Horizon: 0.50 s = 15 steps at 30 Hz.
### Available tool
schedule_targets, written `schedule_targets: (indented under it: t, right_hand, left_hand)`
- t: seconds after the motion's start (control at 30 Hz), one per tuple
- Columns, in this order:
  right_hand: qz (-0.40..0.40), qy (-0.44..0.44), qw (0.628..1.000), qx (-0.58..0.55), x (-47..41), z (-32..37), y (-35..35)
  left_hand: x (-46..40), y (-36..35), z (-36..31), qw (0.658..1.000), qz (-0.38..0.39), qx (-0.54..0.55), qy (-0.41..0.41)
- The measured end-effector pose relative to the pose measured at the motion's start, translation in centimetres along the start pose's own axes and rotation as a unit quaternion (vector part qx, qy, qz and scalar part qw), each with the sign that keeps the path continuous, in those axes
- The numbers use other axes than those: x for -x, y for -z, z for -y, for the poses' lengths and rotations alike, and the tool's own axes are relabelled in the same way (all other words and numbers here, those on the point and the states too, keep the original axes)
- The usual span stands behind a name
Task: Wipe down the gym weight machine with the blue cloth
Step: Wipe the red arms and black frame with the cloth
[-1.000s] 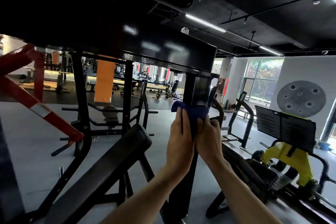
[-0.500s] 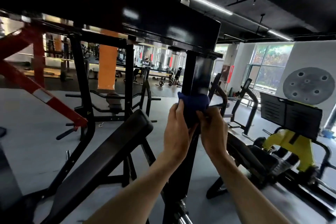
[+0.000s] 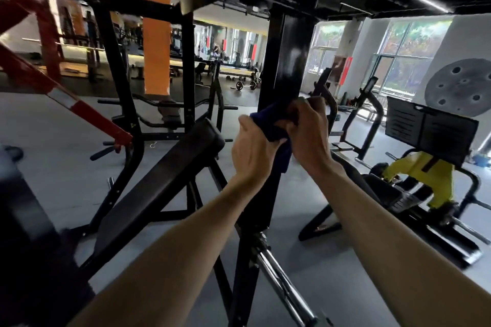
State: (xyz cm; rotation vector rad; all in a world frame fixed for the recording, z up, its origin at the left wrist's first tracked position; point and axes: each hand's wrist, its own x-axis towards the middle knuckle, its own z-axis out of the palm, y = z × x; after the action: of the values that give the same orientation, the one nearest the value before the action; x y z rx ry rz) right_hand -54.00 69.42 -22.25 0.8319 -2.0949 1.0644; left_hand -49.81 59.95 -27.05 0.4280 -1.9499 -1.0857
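Head view: blue cloth [image 3: 269, 127] wrapped round the black upright post [image 3: 285, 61] of the weight machine, post's long axis running vertical, more bare post below than above. Left hand [image 3: 253, 151] gripping the cloth from the left, right hand [image 3: 308, 133] curled on it from the right, equally near. Both forearms reaching up and forward, wrists close together.

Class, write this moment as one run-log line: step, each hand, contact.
step: wiping upright post | left hand: grips blue cloth | right hand: grips blue cloth | contact: cloth wrapped on black post of weight machine
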Motion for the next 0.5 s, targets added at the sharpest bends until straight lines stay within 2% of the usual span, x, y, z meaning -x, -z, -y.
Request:
schedule_targets:
  t: [0.2, 0.37, 0.5]
  right_hand:
    - [0.024, -0.024, 0.999, -0.016, 3.7, -3.5, -2.3]
    - [0.089, -0.063, 0.994, -0.011, 9.9, -8.0, -5.5]
    - [0.166, -0.124, 0.978, -0.012, 14.3, -11.2, -7.9]
  left_hand:
    - [1.7, -1.4, 4.2, 0.999, 0.022, -0.016, 0.027]
    - [5.7, -2.8, 10.2, 0.993, 0.108, -0.017, 0.046]
    - [8.7, -4.4, 14.8, 0.981, 0.157, -0.072, 0.087]
